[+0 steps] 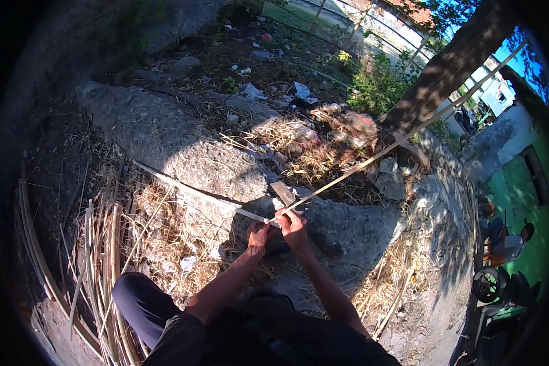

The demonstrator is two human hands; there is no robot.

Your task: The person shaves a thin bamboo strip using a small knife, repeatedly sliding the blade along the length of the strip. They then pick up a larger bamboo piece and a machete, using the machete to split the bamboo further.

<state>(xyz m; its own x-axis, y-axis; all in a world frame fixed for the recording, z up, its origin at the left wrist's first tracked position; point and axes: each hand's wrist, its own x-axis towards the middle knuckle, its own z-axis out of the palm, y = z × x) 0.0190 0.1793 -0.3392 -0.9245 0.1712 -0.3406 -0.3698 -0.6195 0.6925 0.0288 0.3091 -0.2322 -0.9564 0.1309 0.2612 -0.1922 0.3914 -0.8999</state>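
Both hands, left (257, 234) and right (293, 223), close on a long strip (360, 166) at the blade (283, 193), steadying it for splitting, it seems.

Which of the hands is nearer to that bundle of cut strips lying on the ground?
Left. The left hand is on the side of the bundle of strips, across a patch of straw; the right hand sits beyond it, farther away.

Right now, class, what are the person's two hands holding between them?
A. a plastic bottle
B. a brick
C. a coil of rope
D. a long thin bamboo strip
D: the left hand and right hand both grip a long pale bamboo strip that runs out to either side.
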